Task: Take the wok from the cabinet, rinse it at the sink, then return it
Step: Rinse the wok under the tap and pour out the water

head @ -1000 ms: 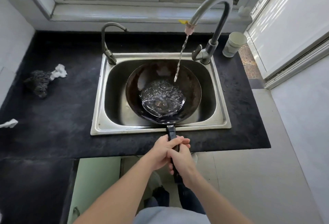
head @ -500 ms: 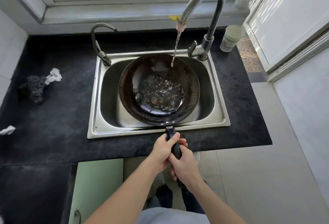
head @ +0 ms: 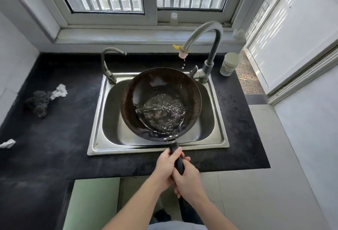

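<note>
While wok holds water, fingers clench its handle.

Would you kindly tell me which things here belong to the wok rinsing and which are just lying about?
In use: wok, sink, tall faucet, left hand and right hand gripping the handle.
Lying about: cup, dark scourer, crumpled tissue, small second tap.
</note>
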Available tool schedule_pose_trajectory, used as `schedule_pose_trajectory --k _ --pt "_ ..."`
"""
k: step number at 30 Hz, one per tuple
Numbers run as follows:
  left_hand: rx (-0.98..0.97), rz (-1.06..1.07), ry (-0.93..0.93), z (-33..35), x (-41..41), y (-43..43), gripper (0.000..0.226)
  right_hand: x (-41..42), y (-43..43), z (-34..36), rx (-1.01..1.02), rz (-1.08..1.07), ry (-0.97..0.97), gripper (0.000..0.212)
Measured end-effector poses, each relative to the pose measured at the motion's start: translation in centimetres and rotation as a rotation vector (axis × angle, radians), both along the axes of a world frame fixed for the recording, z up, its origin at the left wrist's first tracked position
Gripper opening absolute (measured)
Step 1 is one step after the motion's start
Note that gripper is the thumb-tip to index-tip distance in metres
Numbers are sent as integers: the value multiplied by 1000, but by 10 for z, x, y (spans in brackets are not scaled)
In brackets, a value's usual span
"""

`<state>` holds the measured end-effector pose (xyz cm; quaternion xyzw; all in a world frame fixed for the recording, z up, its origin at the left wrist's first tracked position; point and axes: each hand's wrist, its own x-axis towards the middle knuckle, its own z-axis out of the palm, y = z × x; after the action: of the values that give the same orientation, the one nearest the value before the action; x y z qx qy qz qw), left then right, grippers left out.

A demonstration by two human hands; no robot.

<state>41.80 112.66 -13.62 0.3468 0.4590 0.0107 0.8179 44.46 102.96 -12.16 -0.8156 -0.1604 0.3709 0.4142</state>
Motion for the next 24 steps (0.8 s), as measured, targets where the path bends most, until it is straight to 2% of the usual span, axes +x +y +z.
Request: schedule_pose_trajectory --k 11,24 --pt "75 81 87 1 -37 5 17 -27 8 -5 27 56 151 9" --pt "21 25 29 4 12 -3 17 17 -4 -6 -10 49 58 8"
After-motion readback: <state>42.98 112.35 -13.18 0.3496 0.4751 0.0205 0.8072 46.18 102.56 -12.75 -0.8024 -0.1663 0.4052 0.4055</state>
